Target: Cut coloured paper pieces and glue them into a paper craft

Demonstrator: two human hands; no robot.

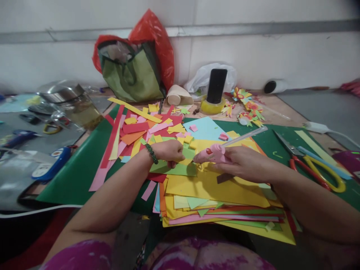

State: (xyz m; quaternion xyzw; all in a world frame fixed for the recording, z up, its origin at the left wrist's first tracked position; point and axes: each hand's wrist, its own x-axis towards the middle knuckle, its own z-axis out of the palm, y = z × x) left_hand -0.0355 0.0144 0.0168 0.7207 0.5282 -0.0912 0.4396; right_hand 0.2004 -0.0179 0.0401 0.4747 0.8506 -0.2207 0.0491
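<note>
My right hand (243,161) is wrapped round a pink hot glue gun (212,153), with a clear glue stick (247,135) poking out of its back end. Its nozzle points left, toward my other hand. My left hand (170,151), a green bead bracelet on the wrist, is closed with the fingers curled down over a green paper sheet (176,169). What sits between those fingers is hidden. Small yellow paper pieces (188,140) lie just beyond it. Under both hands is a stack of coloured paper, with a yellow sheet (213,189) on top.
Cut paper strips (137,127) are heaped on the left of the green mat (70,165). Scissors (306,161) lie at right. Behind stand a phone (217,86) on a tape roll (213,106), paper flowers (251,107), a green bag (133,75) and a glass jar (81,112).
</note>
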